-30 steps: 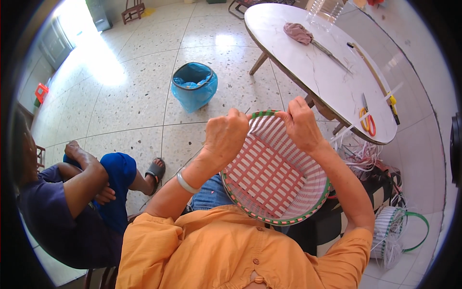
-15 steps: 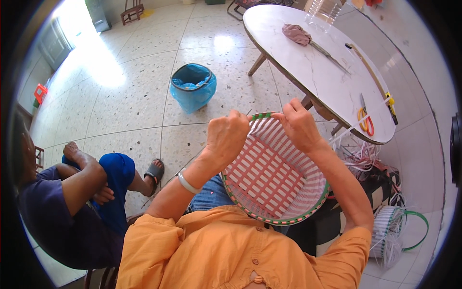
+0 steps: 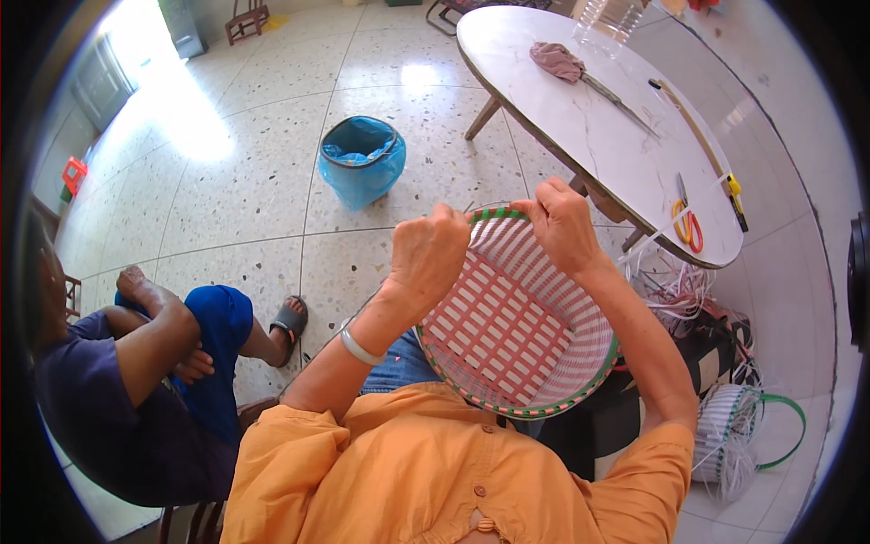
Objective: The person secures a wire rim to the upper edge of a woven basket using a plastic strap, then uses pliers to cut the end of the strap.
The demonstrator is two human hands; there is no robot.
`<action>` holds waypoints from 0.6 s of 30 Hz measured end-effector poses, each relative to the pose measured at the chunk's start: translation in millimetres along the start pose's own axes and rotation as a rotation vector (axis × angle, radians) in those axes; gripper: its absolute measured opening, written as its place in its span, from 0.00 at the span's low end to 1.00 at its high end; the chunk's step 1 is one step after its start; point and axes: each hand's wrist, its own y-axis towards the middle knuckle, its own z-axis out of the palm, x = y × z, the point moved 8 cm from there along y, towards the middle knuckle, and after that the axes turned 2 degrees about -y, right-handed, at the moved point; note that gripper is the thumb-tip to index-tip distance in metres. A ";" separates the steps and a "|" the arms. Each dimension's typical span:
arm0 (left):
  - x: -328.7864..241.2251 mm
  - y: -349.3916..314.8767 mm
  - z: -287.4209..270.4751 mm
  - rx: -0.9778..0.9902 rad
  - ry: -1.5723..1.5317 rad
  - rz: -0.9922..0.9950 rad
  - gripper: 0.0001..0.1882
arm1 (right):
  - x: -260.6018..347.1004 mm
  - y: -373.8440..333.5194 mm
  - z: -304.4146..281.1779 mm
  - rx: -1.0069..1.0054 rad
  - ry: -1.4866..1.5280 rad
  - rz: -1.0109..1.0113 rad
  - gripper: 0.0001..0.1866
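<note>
In the head view, the left hand (image 3: 430, 255) and right hand (image 3: 564, 223), apart from each other, clamp the far rim of a red-and-white woven basket (image 3: 507, 331) over the person's lap. Scissors (image 3: 687, 216) lie beside the tabletop's (image 3: 553, 109) near edge.

Round pink-and-white woven basket (image 3: 503, 317), centre; round blue plastic-bagged bin (image 3: 364, 185), 10–11 o'clock; oval white table (image 3: 625, 156), 1 o'clock, yellow-and-red-handled metal scissors (image 3: 686, 203) on top.

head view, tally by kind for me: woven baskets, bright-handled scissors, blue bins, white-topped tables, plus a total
Woven baskets: 2, the pink-and-white basket and the green-handled basket
Bright-handled scissors: 1
Blue bin: 1
White-topped table: 1
Total: 5
</note>
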 end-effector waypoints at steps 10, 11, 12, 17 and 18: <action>2.0 0.9 1.5 0.018 -0.018 -0.036 0.17 | -15.9 -3.5 -26.9 0.103 0.163 0.066 0.09; 1.8 1.7 2.2 0.011 -0.015 -0.037 0.17 | -20.4 -6.4 -40.3 0.069 0.169 0.118 0.08; 2.3 1.5 2.4 0.005 -0.010 -0.041 0.17 | -22.1 -8.8 -52.2 0.035 0.177 0.168 0.07; 0.7 3.8 3.5 0.034 0.013 -0.017 0.17 | 21.0 -37.2 -99.6 -0.058 0.064 -0.024 0.07; 0.9 4.4 3.2 0.033 0.024 -0.016 0.17 | 23.4 -46.4 -104.4 -0.054 0.076 0.017 0.07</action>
